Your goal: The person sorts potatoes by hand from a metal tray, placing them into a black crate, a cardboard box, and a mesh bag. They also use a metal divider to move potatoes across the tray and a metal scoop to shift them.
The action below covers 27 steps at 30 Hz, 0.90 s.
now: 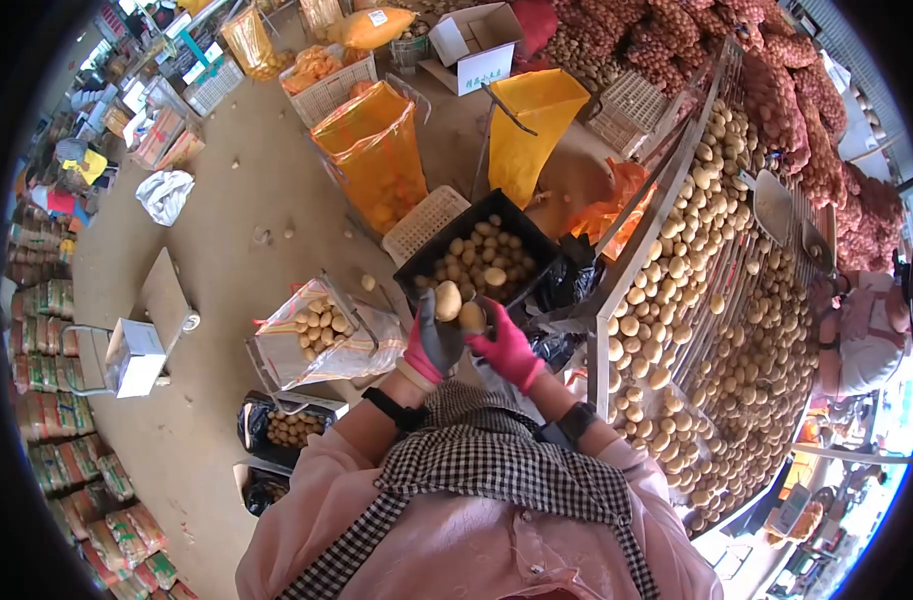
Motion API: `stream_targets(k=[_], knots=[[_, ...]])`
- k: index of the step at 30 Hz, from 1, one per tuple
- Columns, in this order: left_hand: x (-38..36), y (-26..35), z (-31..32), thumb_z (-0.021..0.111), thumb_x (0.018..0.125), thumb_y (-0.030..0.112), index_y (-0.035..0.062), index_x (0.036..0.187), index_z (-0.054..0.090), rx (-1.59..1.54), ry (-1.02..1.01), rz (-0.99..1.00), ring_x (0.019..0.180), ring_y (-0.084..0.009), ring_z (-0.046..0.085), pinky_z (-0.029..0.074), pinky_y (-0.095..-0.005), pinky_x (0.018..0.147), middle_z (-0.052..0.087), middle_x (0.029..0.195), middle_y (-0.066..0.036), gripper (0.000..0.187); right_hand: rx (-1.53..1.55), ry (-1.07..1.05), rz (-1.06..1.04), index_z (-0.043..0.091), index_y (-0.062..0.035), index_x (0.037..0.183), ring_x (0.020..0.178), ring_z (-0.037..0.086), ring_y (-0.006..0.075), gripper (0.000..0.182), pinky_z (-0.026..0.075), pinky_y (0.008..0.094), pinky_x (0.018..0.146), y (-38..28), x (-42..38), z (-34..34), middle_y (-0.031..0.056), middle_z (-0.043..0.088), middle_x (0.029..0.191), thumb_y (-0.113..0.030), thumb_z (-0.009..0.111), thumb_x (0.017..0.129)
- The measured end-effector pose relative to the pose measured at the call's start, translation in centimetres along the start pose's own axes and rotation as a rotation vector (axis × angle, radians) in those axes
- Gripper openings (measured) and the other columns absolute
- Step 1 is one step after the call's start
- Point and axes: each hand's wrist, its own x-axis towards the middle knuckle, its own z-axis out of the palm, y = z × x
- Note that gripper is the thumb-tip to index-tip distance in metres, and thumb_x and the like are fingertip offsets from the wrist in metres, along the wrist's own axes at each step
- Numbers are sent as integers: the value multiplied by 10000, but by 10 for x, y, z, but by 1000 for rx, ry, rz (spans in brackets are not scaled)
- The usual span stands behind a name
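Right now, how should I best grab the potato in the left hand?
Probably pinch the potato by its bare rounded end, coming from the black crate side, away from the wearer's body. That end sticks out, while the left gloved hand covers the lower part and the other potato crowds its right.

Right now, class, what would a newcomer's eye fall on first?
Probably the potatoes spread over the table at right. At centre, the left hand and right hand, in partly pink gloves, each hold a potato by the black crate. Red sacks are heaped at upper right.
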Motion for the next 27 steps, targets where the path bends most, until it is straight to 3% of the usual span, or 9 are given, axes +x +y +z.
stream_targets(k=[2,3,4,5,8,9,13,18,27], knots=[[4,5,-9,405,1003,516,48,1285,479,1404,-170,317,1216,-244,516,390,-394,1087,552,1293,-99,552,-139,132,-171,415,-47,1395,1117,620,275,635,493,356,944,12,14,17,190,640,1157,-256,714,875],[6,9,-4,402,1006,501,41,1318,467,538,-75,125,1214,-263,521,383,-382,1095,549,1301,-100,559,162,100,18,422,-43,1386,1098,626,306,615,495,366,947,16,21,16,187,630,1172,-246,705,878],[4,18,0,402,1006,501,41,1318,467,536,-73,129,1214,-263,521,383,-382,1095,549,1301,-100,559,466,63,210,429,-39,1376,1078,631,337,595,498,376,950,19,27,15,183,620,1188,-236,695,881],[0,28,12,448,997,476,54,1310,468,254,-14,20,1203,-286,532,401,-431,1080,564,1277,-115,526,786,21,310,484,-68,1353,737,636,167,467,527,293,658,27,31,12,89,657,1065,-321,566,969],[6,46,-10,511,980,453,58,1337,455,-125,85,-140,1195,-294,540,441,-454,1049,563,1270,-128,535,540,35,90,495,-93,1338,689,629,178,469,529,301,613,127,63,20,93,661,1020,-396,532,982],[8,49,-23,529,974,453,47,1371,441,-222,129,-191,1197,-279,536,464,-429,1033,548,1287,-126,575,1093,49,403,496,-103,1325,728,653,213,475,550,347,655,56,59,7,100,663,1047,-437,511,988],[10,60,-24,527,996,342,84,1374,452,-146,9,-86,1185,-280,558,491,-421,1008,550,1299,-122,464,951,88,646,494,-88,1324,895,670,283,470,556,435,769,58,72,0,149,653,1131,-436,447,1012],[4,71,0,663,904,109,55,1444,406,919,-31,278,1227,-215,530,461,-344,1029,526,1351,-94,600,1186,-155,392,473,-11,1338,948,673,295,392,564,413,803,46,62,21,140,631,1149,-266,439,1042],[-6,74,32,743,769,-60,10,1403,461,1245,-133,169,1243,-190,536,454,-319,1029,585,1313,-99,698,1261,-151,234,465,-8,1338,1080,623,268,392,560,454,895,-10,41,27,128,596,1201,-144,562,984]])
